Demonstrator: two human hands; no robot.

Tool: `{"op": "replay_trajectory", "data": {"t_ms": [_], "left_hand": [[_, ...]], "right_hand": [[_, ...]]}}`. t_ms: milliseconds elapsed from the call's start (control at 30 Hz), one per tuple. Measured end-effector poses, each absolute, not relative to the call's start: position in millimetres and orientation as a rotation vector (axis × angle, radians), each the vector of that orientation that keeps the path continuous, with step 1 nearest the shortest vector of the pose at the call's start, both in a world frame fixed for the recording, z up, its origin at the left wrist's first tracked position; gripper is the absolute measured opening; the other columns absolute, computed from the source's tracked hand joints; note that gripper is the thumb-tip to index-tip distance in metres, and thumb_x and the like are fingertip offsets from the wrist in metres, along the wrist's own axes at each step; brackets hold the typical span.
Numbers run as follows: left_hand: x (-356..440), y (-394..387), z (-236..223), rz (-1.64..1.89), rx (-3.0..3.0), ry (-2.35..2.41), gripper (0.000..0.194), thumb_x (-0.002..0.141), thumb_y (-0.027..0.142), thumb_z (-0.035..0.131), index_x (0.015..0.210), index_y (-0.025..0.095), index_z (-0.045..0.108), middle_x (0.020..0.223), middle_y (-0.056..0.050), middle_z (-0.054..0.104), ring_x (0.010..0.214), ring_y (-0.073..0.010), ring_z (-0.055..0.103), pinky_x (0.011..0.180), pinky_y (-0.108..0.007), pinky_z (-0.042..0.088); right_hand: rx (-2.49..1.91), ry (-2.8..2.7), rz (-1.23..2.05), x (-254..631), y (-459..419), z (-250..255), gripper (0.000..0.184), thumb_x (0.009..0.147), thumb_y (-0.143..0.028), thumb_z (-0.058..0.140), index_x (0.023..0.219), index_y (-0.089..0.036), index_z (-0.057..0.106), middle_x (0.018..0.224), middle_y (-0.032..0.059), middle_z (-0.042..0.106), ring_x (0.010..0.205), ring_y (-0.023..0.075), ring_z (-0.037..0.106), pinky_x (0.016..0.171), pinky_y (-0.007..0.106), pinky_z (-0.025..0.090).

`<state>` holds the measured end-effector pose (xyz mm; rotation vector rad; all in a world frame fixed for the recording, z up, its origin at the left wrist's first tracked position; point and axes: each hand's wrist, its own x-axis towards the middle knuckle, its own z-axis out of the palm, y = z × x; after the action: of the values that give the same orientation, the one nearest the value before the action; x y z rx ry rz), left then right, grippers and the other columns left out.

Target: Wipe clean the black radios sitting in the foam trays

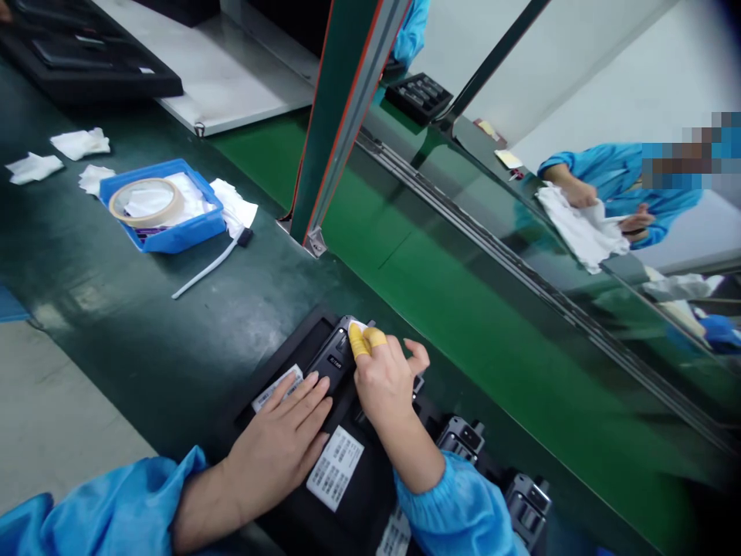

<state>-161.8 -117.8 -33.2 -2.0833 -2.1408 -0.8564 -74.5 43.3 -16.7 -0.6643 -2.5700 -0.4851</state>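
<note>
A black handheld device (pixel 331 363), which looks like a two-way radio, lies in a black foam tray (pixel 309 328). My left hand (pixel 272 452) lies flat across its lower part, fingers stretched out, partly covering a white barcode label. Yellow finger covers are on two fingers of my right hand (pixel 385 382). Those fingers pinch a small white wipe (pixel 360 325) against the device's top end. A white barcode sheet (pixel 336 467) sits on the tray between my arms. Similar devices (pixel 461 438) stick out beyond my right forearm, partly hidden by it.
A blue bin (pixel 185 241) holds a tape roll (pixel 116 205) and white paper, with crumpled wipes (pixel 81 144) nearby. A white stick with a black end (pixel 208 268) lies beside it. A green post (pixel 333 147) rises ahead. Across the bench, a co-worker handles white cloth (pixel 579 228).
</note>
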Motion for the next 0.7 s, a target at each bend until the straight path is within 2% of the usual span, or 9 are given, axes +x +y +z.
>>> {"op": "replay_trajectory", "data": {"t_ms": [100, 300, 433, 533, 700], "left_hand": [[-162.3, -117.9, -31.9, -0.852, -2.075, -2.134, 0.030, 0.094, 0.025, 0.043, 0.111, 0.013, 0.064, 0.125, -0.009, 0.063, 0.119, -0.0238, 0.057, 0.110, -0.045, 0.035], [-162.8, -118.2, -28.2, -0.857, -2.062, -2.138, 0.030, 0.094, 0.024, 0.043, 0.110, 0.013, 0.064, 0.124, -0.009, 0.064, 0.118, -0.0234, 0.057, 0.108, -0.043, 0.038], [-162.0, -118.3, -30.1, -0.871, -2.063, -2.148, 0.030, 0.094, 0.025, 0.042, 0.111, 0.013, 0.064, 0.124, -0.009, 0.064, 0.119, -0.0241, 0.057, 0.107, -0.044, 0.039], [-161.3, -118.5, -32.6, -0.867, -2.074, -2.146, 0.030, 0.094, 0.024, 0.042, 0.112, 0.013, 0.063, 0.125, -0.009, 0.063, 0.121, -0.0241, 0.055, 0.109, -0.044, 0.036], [-161.6, -118.8, -32.6, -0.840, -2.112, -2.152, 0.033, 0.093, 0.024, 0.042, 0.116, 0.011, 0.062, 0.127, -0.011, 0.062, 0.122, -0.0241, 0.054, 0.111, -0.045, 0.034]], "right_hand": [[-0.642, -2.586, -0.500, -75.9, 46.5, -14.4, 0.026, 0.076, -0.002, 0.049, 0.072, -0.020, 0.067, 0.079, 0.0020, 0.061, 0.077, 0.0161, 0.046, 0.089, 0.042, 0.019], [-0.740, -2.562, -0.568, -56.2, 44.7, -15.2, 0.029, 0.076, -0.001, 0.046, 0.059, -0.019, 0.060, 0.074, 0.0024, 0.058, 0.074, 0.0164, 0.045, 0.088, 0.042, 0.021], [-0.867, -2.528, -0.585, -49.5, 44.5, -8.6, 0.027, 0.076, -0.001, 0.045, 0.067, -0.018, 0.064, 0.076, 0.0036, 0.060, 0.074, 0.0175, 0.045, 0.087, 0.042, 0.022], [-0.808, -2.528, -0.516, -54.2, 35.6, -5.3, 0.028, 0.077, -0.002, 0.045, 0.062, -0.018, 0.062, 0.081, 0.0052, 0.063, 0.074, 0.0173, 0.045, 0.087, 0.042, 0.022], [-0.549, -2.609, -0.270, -63.6, 9.1, -15.5, 0.027, 0.082, -0.005, 0.045, 0.084, -0.019, 0.068, 0.089, 0.0042, 0.067, 0.078, 0.0162, 0.050, 0.087, 0.039, 0.023]]}}
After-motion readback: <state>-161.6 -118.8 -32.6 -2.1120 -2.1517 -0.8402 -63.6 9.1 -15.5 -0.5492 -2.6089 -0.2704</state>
